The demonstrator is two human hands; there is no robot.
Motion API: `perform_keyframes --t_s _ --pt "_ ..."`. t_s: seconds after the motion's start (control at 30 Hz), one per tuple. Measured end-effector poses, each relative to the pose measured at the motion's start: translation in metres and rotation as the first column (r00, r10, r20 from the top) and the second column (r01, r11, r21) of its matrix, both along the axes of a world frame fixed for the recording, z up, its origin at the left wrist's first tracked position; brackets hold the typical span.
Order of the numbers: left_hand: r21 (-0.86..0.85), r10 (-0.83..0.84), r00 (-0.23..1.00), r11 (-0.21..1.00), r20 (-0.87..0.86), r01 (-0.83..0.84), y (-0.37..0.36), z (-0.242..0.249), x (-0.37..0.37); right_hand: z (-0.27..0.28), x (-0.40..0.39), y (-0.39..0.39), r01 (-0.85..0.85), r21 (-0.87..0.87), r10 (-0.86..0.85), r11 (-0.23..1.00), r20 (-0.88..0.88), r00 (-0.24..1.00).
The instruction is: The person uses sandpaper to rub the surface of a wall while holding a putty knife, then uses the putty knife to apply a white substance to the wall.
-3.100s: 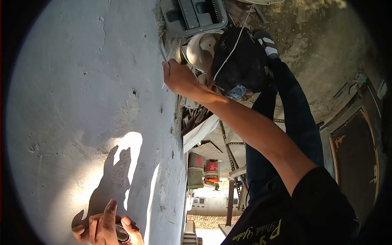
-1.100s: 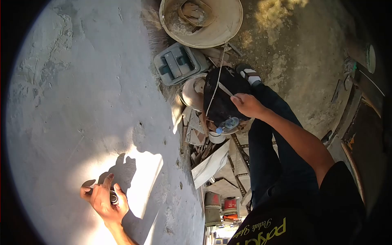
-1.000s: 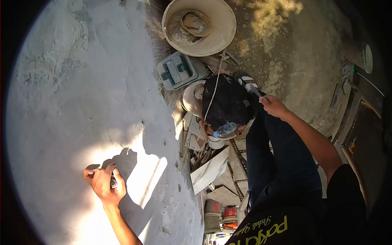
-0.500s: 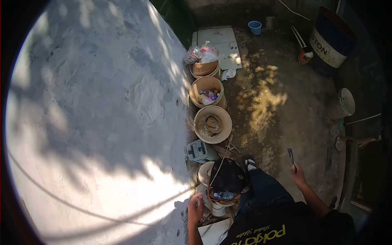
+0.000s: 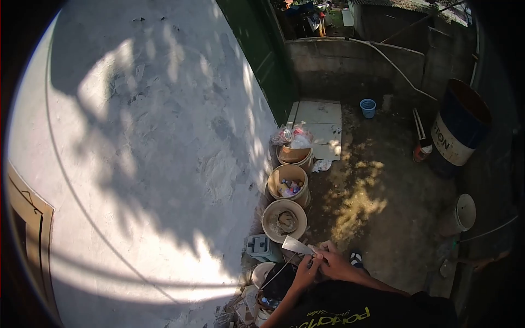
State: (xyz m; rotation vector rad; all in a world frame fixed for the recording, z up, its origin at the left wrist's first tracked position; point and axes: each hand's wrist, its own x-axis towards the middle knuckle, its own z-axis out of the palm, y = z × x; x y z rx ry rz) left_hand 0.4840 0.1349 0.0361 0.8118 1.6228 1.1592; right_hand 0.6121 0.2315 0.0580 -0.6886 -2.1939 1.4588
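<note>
A putty knife [image 5: 296,245] with a wide, pale, flat blade is held in front of my body, its blade pointing up and left. My right hand [image 5: 332,262] is closed around the handle end. My left hand [image 5: 307,272] meets it there, fingers pinched at the base of the blade; the handle is mostly hidden by the fingers. Just beyond the blade stands an open bucket [image 5: 267,228] with a greyish lump inside. To my left rises a white, roughly plastered wall [image 5: 164,164] in patchy sun and shade.
More buckets line the wall's foot, one with colourful small items [image 5: 308,188]. A grey-green lidded box [image 5: 260,246] sits near my left arm. Farther right are a blue-and-white drum [image 5: 451,143], a pale bucket [image 5: 465,212] and a blue basket [image 5: 368,109]. A green door [image 5: 262,57] adjoins the wall.
My hands, apart before, have come together at the putty knife, which my right hand brought in from the right. The view has tilted upward, showing more of the wall and background.
</note>
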Motion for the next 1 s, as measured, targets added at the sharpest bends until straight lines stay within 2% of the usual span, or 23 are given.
perform_keyframes --t_s 0.07,0.13,0.17,0.23,0.27,0.3,0.4,0.43,0.47,0.53,0.57,0.67,0.7,0.8,0.87,0.93,1.0 --pt "0.058 0.103 0.977 0.992 0.185 -0.115 0.034 -0.015 0.017 0.005 0.014 0.036 -0.018 0.014 0.018 1.000 -0.001 1.000" --pt "0.049 0.104 0.951 0.991 0.293 -0.124 0.071 -0.029 0.027 0.022 0.030 0.068 -0.011 0.065 0.014 0.998 -0.040 0.999" --pt "0.044 0.101 0.933 0.991 0.347 -0.124 0.086 -0.033 0.034 0.031 0.038 0.085 -0.031 0.073 0.031 0.997 0.005 1.000" --pt "0.107 0.167 0.934 0.972 0.316 -0.209 0.119 -0.027 0.052 0.046 0.054 0.115 -0.023 0.067 0.022 0.997 0.015 1.000" --pt "0.142 0.195 0.933 0.959 0.302 -0.247 0.138 -0.023 0.057 0.053 0.059 0.132 -0.013 0.068 0.012 0.998 0.018 1.000" --pt "0.161 0.206 0.904 0.946 0.375 -0.282 0.155 -0.004 0.063 0.052 0.064 0.145 0.035 -0.003 -0.035 0.999 -0.064 0.997" --pt "0.176 0.197 0.882 0.939 0.428 -0.295 0.188 0.049 0.065 0.025 0.077 0.189 0.198 0.000 -0.197 0.980 -0.109 0.974" --pt "0.205 0.197 0.893 0.932 0.405 -0.299 0.202 0.043 0.060 0.015 0.079 0.200 0.204 -0.170 -0.219 0.964 -0.074 0.973" --pt "0.215 0.202 0.869 0.921 0.452 -0.326 0.209 0.040 0.058 0.008 0.080 0.211 0.127 -0.356 -0.159 0.926 -0.064 0.985" --pt "0.234 0.175 0.822 0.908 0.542 -0.347 0.230 0.075 0.059 0.001 0.081 0.233 -0.003 -0.678 -0.073 0.735 -0.084 0.994" --pt "0.260 0.213 0.842 0.889 0.496 -0.378 0.242 0.067 0.050 -0.006 0.077 0.238 -0.068 -0.757 -0.058 0.650 -0.138 0.989" --pt "0.315 0.125 0.752 0.855 0.647 -0.413 0.272 0.061 0.025 0.000 0.060 0.248 -0.127 -0.791 0.012 0.598 -0.150 0.989" --pt "0.351 0.031 0.730 0.862 0.683 -0.365 0.283 0.059 0.017 0.010 0.053 0.253 -0.109 -0.832 -0.036 0.544 -0.153 0.988" --pt "0.453 -0.132 0.769 0.863 0.626 -0.221 0.318 0.056 -0.004 0.002 0.035 0.287 -0.258 -0.914 -0.110 0.312 -0.305 0.946" --pt "0.443 -0.203 0.747 0.886 0.633 -0.135 0.341 0.043 -0.023 -0.027 0.023 0.316 -0.248 -0.919 -0.053 0.307 -0.276 0.960" --pt "0.443 -0.275 0.722 0.895 0.635 -0.048 0.369 0.046 -0.043 -0.021 0.004 0.346 -0.219 -0.918 0.015 0.331 -0.227 0.974" --pt "0.468 -0.293 0.728 0.883 0.620 -0.043 0.391 0.035 -0.066 -0.007 -0.016 0.378 -0.165 -0.915 0.081 0.369 -0.145 0.986"
